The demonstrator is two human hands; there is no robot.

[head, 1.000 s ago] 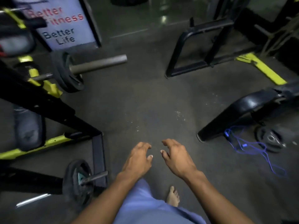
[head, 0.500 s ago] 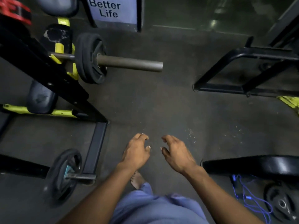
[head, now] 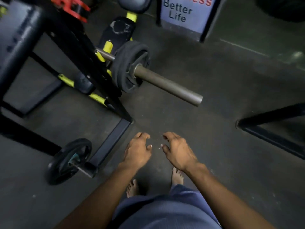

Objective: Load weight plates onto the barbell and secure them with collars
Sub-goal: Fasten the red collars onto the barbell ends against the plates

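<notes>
The barbell sleeve (head: pixel 168 84) juts toward me from the rack, its bare end pointing lower right. A black weight plate (head: pixel 127 68) sits on it, pushed against the inner stop. A second, smaller black plate (head: pixel 69 161) hangs on a storage peg low on the rack's foot at the lower left. A red collar (head: pixel 71 7) rests on top of the rack at the upper left. My left hand (head: pixel 137 150) and my right hand (head: pixel 179 148) hover side by side above the floor, below the sleeve, fingers curled and apart, holding nothing.
The black rack (head: pixel 76 45) with yellow fittings fills the left side, its base rail (head: pixel 110 142) just left of my left hand. A sign (head: pixel 183 14) stands at the back. Another black frame (head: pixel 270 126) lies at the right. My bare feet (head: pixel 177 176) stand on the dark floor.
The view has swung left and toward the rack, so the barbell sleeve and its plate now sit in the centre. The bench, blue cord and floor plate at the right have left view. Both hands stay empty.
</notes>
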